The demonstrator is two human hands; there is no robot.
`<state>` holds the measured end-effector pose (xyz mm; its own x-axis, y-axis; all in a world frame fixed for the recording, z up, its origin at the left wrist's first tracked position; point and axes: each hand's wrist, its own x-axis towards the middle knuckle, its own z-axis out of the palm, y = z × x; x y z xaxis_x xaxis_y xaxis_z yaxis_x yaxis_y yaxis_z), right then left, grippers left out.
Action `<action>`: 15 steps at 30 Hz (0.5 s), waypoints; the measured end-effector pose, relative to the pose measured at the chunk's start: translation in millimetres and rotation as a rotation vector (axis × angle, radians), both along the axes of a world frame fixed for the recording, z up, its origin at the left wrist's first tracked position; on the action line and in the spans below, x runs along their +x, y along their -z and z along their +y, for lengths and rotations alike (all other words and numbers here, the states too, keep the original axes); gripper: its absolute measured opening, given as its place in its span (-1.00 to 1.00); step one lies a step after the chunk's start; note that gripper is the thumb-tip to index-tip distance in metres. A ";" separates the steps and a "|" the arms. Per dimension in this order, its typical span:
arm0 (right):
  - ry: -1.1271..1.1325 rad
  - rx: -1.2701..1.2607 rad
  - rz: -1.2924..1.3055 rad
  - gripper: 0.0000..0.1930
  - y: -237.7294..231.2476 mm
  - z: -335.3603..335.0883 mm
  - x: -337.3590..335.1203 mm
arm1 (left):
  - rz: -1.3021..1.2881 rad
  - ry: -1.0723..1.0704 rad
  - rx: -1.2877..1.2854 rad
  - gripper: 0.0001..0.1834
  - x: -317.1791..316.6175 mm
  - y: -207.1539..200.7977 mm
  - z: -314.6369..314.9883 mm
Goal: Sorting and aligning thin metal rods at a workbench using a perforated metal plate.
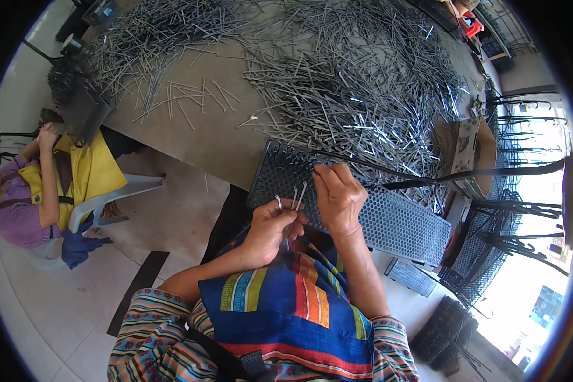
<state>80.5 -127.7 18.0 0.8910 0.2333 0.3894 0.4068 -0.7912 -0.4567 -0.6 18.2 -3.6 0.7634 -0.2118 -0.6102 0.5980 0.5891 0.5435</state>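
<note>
My left hand (pixel 268 233) is closed around a few thin metal rods (pixel 301 193), whose looped ends stick up past the thumb. Beside it, my right hand (pixel 340 198) is closed in a pinch over a perforated metal tray (pixel 401 226). What its fingertips hold, if anything, is hidden behind them. The tray is long and lies slanting along the table's near edge. At its left end, several small dark rod tips (pixel 288 153) stand in the holes. A blue patterned apron (pixel 261 318) covers my lap below both hands.
Large heaps of loose rods (pixel 363 95) cover the table (pixel 191 137). A cardboard box (pixel 484 156) stands at its right, near racks of black hooked bars (pixel 522 207). On the left sits a co-worker in a yellow apron (pixel 102 167), on a plastic chair (pixel 134 186).
</note>
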 end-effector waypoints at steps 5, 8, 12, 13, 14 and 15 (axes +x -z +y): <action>0.036 0.035 0.025 -0.85 8.8 -5.1 -7.8 | -0.011 -0.026 -0.068 -0.83 6.2 -3.2 1.8; 0.097 0.183 0.127 -0.84 7.3 1.3 -11.5 | -0.014 -0.059 -0.100 -0.83 4.7 1.2 2.9; 0.021 0.148 0.055 -0.85 7.3 3.2 -0.3 | -0.027 -0.050 -0.090 -0.83 4.1 1.4 3.4; 0.042 0.096 0.095 -0.85 7.3 3.7 1.9 | -0.028 -0.055 -0.088 -0.84 4.8 -0.2 3.5; 0.076 0.149 0.112 -0.87 7.6 4.9 4.2 | -0.029 -0.060 -0.086 -0.84 4.6 -1.0 3.4; 0.078 0.149 0.114 -0.87 5.5 4.4 2.4 | -0.026 -0.058 -0.087 -0.84 3.1 -0.4 3.2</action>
<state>83.0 -123.3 12.5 0.9445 0.1093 0.3098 0.2858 -0.7386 -0.6106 2.5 21.4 -3.3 0.7913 -0.2178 -0.5713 0.5476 0.6681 0.5038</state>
